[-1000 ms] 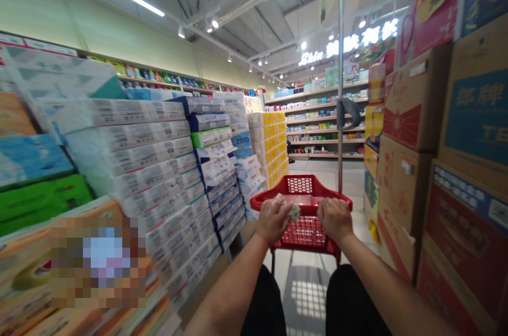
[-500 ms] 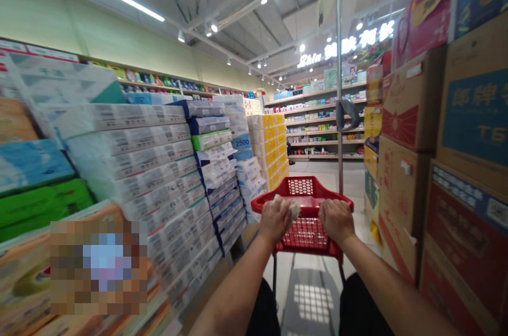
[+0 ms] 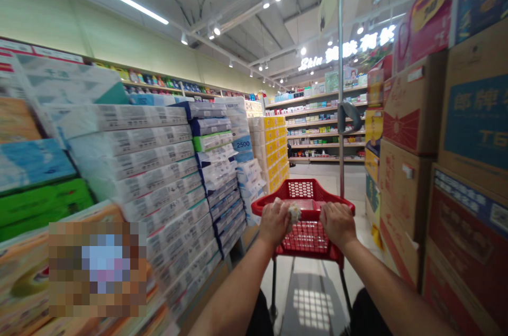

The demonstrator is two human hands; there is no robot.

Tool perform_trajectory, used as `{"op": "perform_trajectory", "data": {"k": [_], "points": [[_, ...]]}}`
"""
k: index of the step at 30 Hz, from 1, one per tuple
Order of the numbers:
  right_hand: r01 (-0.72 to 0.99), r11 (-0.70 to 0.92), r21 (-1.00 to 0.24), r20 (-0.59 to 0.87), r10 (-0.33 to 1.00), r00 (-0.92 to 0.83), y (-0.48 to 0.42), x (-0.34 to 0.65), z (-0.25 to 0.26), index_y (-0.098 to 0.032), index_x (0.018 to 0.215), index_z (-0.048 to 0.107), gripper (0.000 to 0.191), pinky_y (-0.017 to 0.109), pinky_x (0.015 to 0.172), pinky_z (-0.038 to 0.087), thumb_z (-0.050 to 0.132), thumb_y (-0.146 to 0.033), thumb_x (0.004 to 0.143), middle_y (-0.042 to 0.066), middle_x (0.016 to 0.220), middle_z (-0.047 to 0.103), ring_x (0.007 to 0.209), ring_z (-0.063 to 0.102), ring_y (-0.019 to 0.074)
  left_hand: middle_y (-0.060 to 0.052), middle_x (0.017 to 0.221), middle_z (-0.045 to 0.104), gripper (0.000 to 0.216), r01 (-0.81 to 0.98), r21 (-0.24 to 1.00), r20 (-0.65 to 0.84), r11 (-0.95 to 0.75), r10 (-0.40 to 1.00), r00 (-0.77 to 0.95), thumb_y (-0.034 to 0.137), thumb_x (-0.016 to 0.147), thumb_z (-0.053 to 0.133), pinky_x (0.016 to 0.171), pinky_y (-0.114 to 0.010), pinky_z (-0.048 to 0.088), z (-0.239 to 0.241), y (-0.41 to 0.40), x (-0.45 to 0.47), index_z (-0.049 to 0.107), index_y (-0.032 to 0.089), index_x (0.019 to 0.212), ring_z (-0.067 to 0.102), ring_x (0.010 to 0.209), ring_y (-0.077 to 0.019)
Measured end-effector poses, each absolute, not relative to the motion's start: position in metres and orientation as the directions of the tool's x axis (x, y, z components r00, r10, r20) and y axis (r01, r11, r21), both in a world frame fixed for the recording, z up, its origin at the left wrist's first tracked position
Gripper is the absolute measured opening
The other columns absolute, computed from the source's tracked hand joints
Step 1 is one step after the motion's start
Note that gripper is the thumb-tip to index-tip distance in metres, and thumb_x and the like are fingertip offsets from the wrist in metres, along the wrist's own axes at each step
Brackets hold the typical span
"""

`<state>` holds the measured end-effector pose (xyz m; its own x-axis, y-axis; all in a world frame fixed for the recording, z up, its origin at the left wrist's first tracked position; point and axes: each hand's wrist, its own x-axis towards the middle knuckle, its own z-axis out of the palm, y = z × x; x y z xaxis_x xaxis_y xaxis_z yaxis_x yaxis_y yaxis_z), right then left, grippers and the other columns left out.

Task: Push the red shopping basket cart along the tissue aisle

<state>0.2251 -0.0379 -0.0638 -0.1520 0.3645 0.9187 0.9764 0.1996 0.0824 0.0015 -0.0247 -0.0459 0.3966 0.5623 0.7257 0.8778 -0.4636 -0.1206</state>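
Ahead of me stands a red shopping cart (image 3: pixel 305 243) with a perforated plastic basket and dark legs. My left hand (image 3: pixel 274 224) is closed around the left part of its handlebar. A whitish crumpled thing (image 3: pixel 294 213), perhaps a tissue, sticks out beside that hand's thumb; its kind is unclear. On the right part of the bar, my right hand (image 3: pixel 338 221) is closed too, fingers wrapped over it. A metal pole (image 3: pixel 341 82) with a grey hook-like grip (image 3: pixel 350 116) rises at the cart's right side.
Stacked tissue packs (image 3: pixel 159 166) line the left side, with yellow-and-white packs (image 3: pixel 270 151) farther on. Cardboard boxes (image 3: pixel 408 182) are piled close on the right. A pale floor (image 3: pixel 317 169) runs between them to shelves of goods (image 3: pixel 317 129) at the back.
Both hands keep their grip on the cart handle. The view has shifted very slightly, and my knees under the arms have changed position.
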Motion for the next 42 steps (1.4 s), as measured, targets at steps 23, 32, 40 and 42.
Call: {"op": "perform_trajectory", "data": {"k": [23, 32, 40, 42], "points": [[0.977, 0.198, 0.080, 0.917, 0.370, -0.150, -0.036, 0.227, -0.067, -0.018, 0.073, 0.060, 0.020, 0.034, 0.078, 0.026, 0.046, -0.021, 0.087, 0.003, 0.068, 0.057, 0.071, 0.045, 0.0177, -0.007, 0.116, 0.054, 0.029, 0.908, -0.079, 0.720, -0.412, 0.606, 0.338, 0.032, 0.095, 0.039, 0.086, -0.042, 0.041, -0.044, -0.028, 0.004, 0.057, 0.025, 0.117, 0.051, 0.097, -0.0231], [0.980, 0.174, 0.098, 0.894, 0.417, -0.163, -0.038, 0.231, -0.068, -0.018, 0.073, 0.059, 0.023, 0.035, 0.077, 0.025, 0.043, -0.023, 0.088, 0.005, 0.069, 0.058, 0.072, 0.044, 0.0180, -0.008, 0.124, 0.049, 0.031, 0.895, -0.078, 0.706, -0.439, 0.610, 0.361, 0.036, 0.096, 0.038, 0.091, -0.041, 0.037, -0.047, -0.031, 0.005, 0.055, 0.026, 0.119, 0.048, 0.103, -0.0247], [0.982, 0.179, 0.064, 0.874, 0.464, -0.142, -0.036, 0.233, -0.068, -0.017, 0.077, 0.061, 0.024, 0.036, 0.078, 0.023, 0.040, -0.023, 0.088, 0.006, 0.071, 0.058, 0.073, 0.043, 0.0186, -0.008, 0.112, 0.053, 0.034, 0.919, -0.015, 0.697, -0.393, 0.655, 0.292, 0.037, 0.098, 0.032, 0.086, -0.039, 0.036, -0.042, -0.028, 0.011, 0.055, 0.022, 0.118, 0.050, 0.096, -0.0234], [0.981, 0.177, 0.076, 0.869, 0.471, -0.152, -0.035, 0.235, -0.069, -0.017, 0.077, 0.060, 0.025, 0.036, 0.078, 0.023, 0.040, -0.024, 0.089, 0.006, 0.071, 0.058, 0.074, 0.043, 0.0187, -0.009, 0.116, 0.051, 0.033, 0.915, -0.037, 0.694, -0.403, 0.648, 0.313, 0.038, 0.097, 0.035, 0.087, -0.039, 0.036, -0.043, -0.027, 0.011, 0.054, 0.024, 0.120, 0.049, 0.099, -0.0241]]}}
